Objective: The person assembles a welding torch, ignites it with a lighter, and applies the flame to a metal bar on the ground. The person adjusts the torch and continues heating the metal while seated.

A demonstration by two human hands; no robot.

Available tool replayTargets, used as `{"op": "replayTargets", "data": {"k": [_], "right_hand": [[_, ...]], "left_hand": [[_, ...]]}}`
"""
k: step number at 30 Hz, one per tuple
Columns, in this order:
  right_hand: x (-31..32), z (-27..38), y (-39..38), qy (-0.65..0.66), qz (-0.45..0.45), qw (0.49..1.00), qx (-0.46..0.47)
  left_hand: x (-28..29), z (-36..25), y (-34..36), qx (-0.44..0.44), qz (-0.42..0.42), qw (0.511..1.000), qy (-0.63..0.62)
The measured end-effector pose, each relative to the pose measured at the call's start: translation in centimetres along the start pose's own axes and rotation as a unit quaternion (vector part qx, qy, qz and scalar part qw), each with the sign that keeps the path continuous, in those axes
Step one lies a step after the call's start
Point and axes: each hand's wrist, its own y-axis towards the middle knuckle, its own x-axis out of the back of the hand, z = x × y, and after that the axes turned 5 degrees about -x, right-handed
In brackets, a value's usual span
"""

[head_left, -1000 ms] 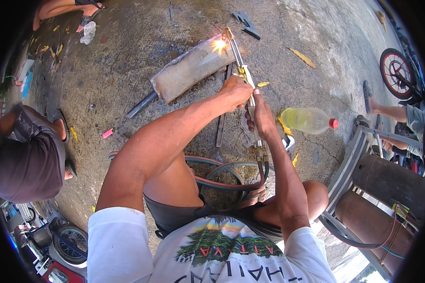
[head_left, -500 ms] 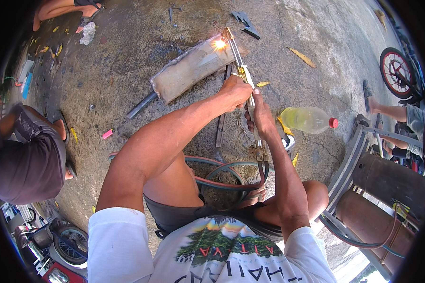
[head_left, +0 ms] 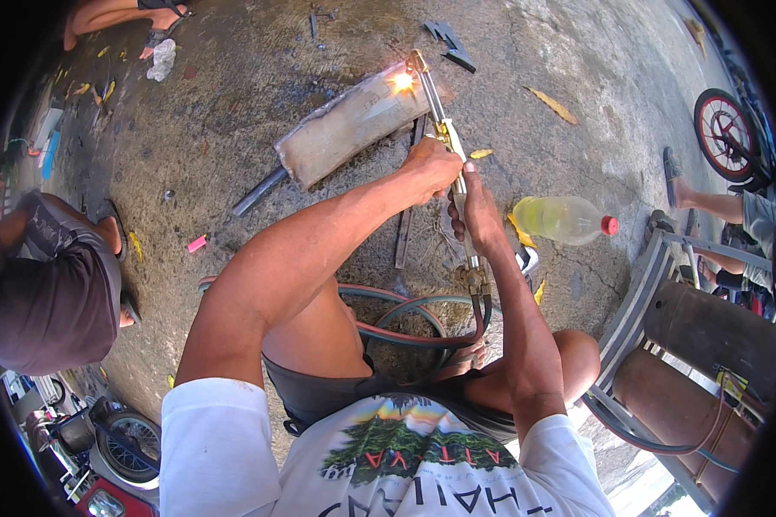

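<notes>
A cutting torch [head_left: 434,102] runs away from me, its brass head over the far right end of a thick metal plate [head_left: 341,131]. Bright orange-white glow [head_left: 402,82] burns on the plate beside the head. My left hand [head_left: 433,164] is closed round the front of the torch body, near its valve. Just behind it, my right hand [head_left: 477,208] wraps the torch handle, thumb along the top. Two hoses [head_left: 388,332], red and blue-green, leave the handle's rear and loop by my legs. A dark bar [head_left: 259,191] sticks out from under the plate's near left end.
Right of my hands lies a clear bottle [head_left: 560,220] with yellowish liquid and a red cap. Gas cylinders [head_left: 707,332] rest on a metal frame at the right. A person [head_left: 56,284] crouches on the left. An angular metal offcut [head_left: 449,46] lies beyond the torch head.
Hands, torch and plate stay almost in place. The glow at the plate looks slightly larger and more orange.
</notes>
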Motion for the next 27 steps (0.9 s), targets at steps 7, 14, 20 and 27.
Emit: {"op": "replayTargets", "data": {"k": [7, 14, 20, 27], "right_hand": [[-0.06, -0.03, 0.05, 0.003, -0.003, 1.0, -0.006], [-0.02, -0.1, 0.06, 0.001, -0.006, 1.0, -0.003], [0.1, -0.18, 0.11, -0.003, -0.001, 1.0, -0.001], [0.07, -0.1, 0.02, -0.003, -0.005, 1.0, -0.002]], "left_hand": [[0.11, 0.03, 0.15, 0.001, 0.009, 1.0, 0.007], [0.11, 0.07, 0.21, -0.003, 0.016, 1.0, 0.009], [0.18, -0.04, -0.14, -0.003, 0.017, 1.0, 0.003], [0.01, 0.09, 0.08, -0.009, 0.004, 1.0, 0.001]]}}
